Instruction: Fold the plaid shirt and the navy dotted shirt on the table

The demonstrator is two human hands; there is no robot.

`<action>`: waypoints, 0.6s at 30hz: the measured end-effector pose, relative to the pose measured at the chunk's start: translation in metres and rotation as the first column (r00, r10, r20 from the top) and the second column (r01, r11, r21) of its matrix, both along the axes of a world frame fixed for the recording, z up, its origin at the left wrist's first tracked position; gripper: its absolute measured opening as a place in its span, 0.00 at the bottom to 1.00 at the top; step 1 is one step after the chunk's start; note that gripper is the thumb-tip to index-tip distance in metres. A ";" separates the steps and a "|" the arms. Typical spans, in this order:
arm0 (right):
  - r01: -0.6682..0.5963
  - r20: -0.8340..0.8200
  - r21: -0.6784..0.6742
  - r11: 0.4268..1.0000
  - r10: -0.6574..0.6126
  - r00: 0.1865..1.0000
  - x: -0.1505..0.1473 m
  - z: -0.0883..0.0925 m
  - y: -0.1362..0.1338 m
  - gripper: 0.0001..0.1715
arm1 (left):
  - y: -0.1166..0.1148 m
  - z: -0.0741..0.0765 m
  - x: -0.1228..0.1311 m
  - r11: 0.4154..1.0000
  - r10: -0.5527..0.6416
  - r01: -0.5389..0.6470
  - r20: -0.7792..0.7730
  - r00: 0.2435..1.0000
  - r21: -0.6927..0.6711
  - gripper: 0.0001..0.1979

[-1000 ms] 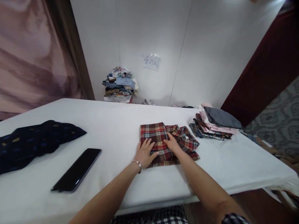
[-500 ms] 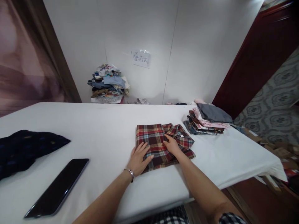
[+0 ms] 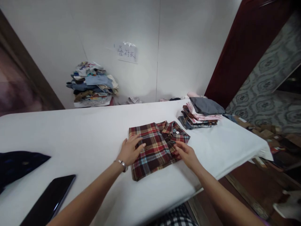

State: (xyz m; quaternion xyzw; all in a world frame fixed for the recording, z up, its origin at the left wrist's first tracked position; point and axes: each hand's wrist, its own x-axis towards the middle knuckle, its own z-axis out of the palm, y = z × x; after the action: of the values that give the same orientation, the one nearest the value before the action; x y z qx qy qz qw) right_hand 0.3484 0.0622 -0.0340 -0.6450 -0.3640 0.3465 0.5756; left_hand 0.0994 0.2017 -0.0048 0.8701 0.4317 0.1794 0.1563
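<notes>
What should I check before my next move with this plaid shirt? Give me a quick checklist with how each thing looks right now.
1. Plaid shirt folded on the table: ok, it lies there with its collar to the right.
2. Shirt clear of the clothes stack: ok, white surface shows between them.
3. Phone off the shirt: ok, it lies apart on the left.
4. Left hand pressing the fabric: cannot tell; it is open over the left part.
5. Right hand gripping the shirt: cannot tell; it is by the collar, contact unclear.
6. Stack edges lined up: not ok, they are uneven.
</notes>
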 end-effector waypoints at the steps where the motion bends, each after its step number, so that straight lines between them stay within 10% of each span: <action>1: 0.008 -0.139 -0.060 0.998 -0.017 0.990 0.000 0.000 -0.017 0.20 | 0.013 0.005 0.004 0.999 -0.007 0.007 -0.006 1.000 0.034 0.23; 7: -0.136 -0.671 -0.223 0.965 -0.051 0.739 -0.022 0.002 -0.071 0.23 | 0.091 0.012 0.058 0.996 -0.081 0.087 -0.160 0.984 0.031 0.27; 18: -0.100 -0.793 -0.204 0.974 -0.105 0.600 -0.059 -0.005 -0.010 0.22 | 0.163 -0.015 0.152 0.940 -0.262 0.181 -0.274 0.926 -0.288 0.49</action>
State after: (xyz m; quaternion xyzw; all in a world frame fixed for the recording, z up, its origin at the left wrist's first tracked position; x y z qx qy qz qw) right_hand 0.2895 0.0523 -0.0393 -0.4835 -0.0248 0.6367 0.6002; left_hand 0.2510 0.3652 -0.0193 0.9030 0.3686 -0.0350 0.2182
